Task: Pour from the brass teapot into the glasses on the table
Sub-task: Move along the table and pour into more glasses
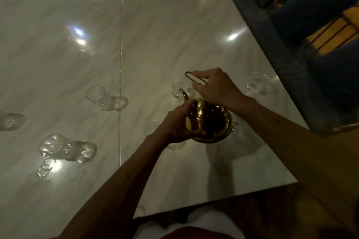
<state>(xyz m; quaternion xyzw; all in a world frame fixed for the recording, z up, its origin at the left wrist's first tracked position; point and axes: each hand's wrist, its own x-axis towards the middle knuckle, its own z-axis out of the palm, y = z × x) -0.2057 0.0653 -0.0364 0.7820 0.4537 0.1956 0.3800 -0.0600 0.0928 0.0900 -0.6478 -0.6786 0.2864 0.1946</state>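
Left hand (pixel 179 122) cupped, fingers curled; right hand (pixel 215 85) raised, fingers pinched; both forearms extended

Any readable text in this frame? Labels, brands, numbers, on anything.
None.
Brass teapot: no engraving or mark legible; dim, and partly covered by the left hand and right hand.
Glasses, e.g. and: plain clear glass, no print seen.
Marble table: only veining and light glare.
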